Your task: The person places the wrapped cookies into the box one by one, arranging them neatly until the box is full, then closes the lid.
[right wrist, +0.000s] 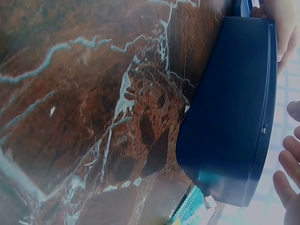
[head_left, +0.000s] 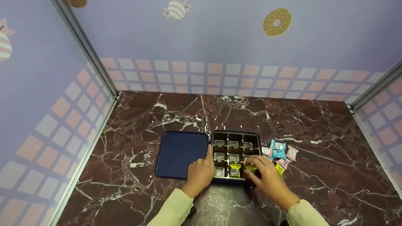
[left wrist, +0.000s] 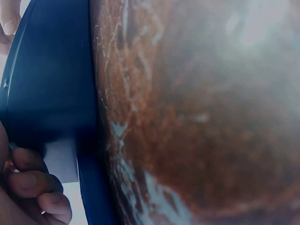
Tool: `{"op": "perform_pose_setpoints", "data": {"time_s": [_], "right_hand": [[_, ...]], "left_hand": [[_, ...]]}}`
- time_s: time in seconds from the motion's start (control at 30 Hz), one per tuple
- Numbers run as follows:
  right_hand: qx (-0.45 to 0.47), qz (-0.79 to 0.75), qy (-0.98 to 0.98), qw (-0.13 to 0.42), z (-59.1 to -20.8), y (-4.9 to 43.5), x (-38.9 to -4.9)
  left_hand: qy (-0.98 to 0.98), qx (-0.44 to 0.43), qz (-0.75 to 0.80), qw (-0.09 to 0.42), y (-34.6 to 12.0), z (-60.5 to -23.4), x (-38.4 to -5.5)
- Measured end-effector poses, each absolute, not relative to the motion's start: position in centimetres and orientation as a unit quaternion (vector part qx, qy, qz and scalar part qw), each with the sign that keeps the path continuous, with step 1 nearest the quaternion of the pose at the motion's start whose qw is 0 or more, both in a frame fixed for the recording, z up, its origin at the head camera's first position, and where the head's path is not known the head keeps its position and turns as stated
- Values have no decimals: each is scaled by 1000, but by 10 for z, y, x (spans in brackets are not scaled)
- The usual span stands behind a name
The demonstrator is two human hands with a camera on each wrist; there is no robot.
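Note:
A dark blue box [right wrist: 225, 103] holds a gold-and-black divided tray [head_left: 234, 157] with several square compartments. One yellow wrapped candy [head_left: 234, 170] lies in the near middle compartment. At the near right compartment, my right hand [head_left: 267, 175] pinches another yellow wrapped candy [head_left: 250, 168] between thumb and fingers, which partly cover it. My left hand [head_left: 201, 172] rests against the box's left side, index finger straight along the edge and the other fingers bent. In the left wrist view, those bent fingers [left wrist: 35, 183] show beside the box wall.
A flat blue lid [head_left: 182, 153] lies left of the box. To the right is a loose pile of blue candies [head_left: 278, 153], pink candies [head_left: 292, 153] and a yellow candy [head_left: 279, 169]. Everything sits on a dark red marbled tabletop [head_left: 141, 125], with patterned panels [head_left: 220, 37] around it.

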State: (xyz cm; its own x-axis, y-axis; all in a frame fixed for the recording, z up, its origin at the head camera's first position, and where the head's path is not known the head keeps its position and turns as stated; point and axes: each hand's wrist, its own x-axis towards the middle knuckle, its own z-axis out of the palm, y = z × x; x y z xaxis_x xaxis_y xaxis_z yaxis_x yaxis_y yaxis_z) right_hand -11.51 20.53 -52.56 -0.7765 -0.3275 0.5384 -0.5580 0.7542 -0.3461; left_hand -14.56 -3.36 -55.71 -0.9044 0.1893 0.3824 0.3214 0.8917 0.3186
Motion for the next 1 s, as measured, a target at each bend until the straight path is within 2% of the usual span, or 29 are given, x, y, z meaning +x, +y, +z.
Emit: {"op": "perform_pose_setpoints", "data": {"time_s": [0.57, 0.8, 1.0], "right_hand": [[217, 248, -911, 246, -527, 217, -114], [187, 259, -918, 235, -525, 222, -111], [182, 267, -912, 251, -525, 227, -111]], "left_hand": [[-960, -127, -192, 160, -34, -557, -145], [-960, -131, -195, 155, -34, -558, -145], [-961, -131, -191, 152, -34, -558, -145]]}}
